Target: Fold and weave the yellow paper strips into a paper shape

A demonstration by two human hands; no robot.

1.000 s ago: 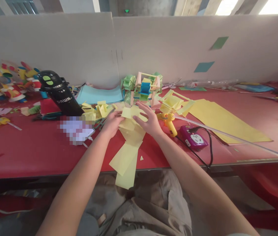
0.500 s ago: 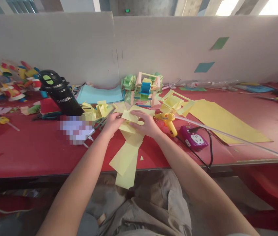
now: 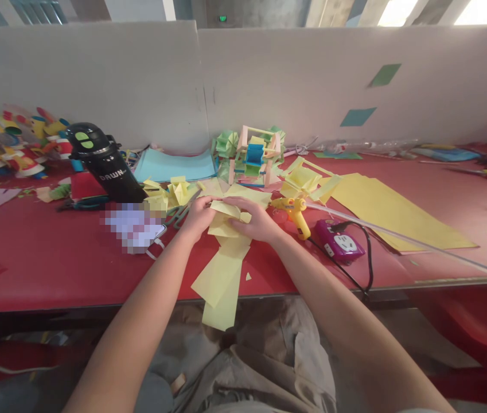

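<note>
Between my two hands is a small piece of yellow paper (image 3: pixel 225 209), its upper edge pinched at both ends. My left hand (image 3: pixel 201 215) grips its left side, fingers closed. Over the top edge lie the fingers of my right hand (image 3: pixel 255 219), with the thumb below on the near face. Under the hands, several yellow paper strips (image 3: pixel 219 275) overlap and run toward me, one hanging past the table edge. Beside my left hand are green-handled scissors (image 3: pixel 177 217), partly covered. A yellow glue gun (image 3: pixel 293 213) lies just right of my right hand.
A black bottle (image 3: pixel 104 163) and a phone (image 3: pixel 135 226) are on the left. Behind the hands stands a wooden-stick frame with folded paper (image 3: pixel 255 154). To the right sit a purple power socket (image 3: pixel 341 241), its black cable, a long clear rod (image 3: pixel 415 240) and yellow sheets (image 3: pixel 392 212).
The paper in my hands has tilted, its upper edge dropping slightly, and my right fingers have shifted left along it. At far left, another person's hand with a yellow tool has left view.
</note>
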